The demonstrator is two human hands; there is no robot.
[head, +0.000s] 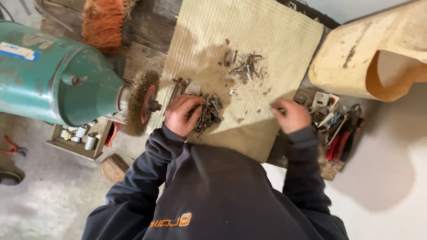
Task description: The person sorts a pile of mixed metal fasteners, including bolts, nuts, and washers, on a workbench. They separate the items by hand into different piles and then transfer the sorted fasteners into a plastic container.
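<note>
Near the left edge of the cardboard sheet [249,40] on the tabletop, the pile of bolts and screws [207,111] is touched by the curled left hand [181,114], while something small, not identifiable, is pinched by the right hand [290,115], well apart.

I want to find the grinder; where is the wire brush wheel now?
In the head view, the wire brush wheel sits left of the mat, on the green motor, beside the left hand.
</note>
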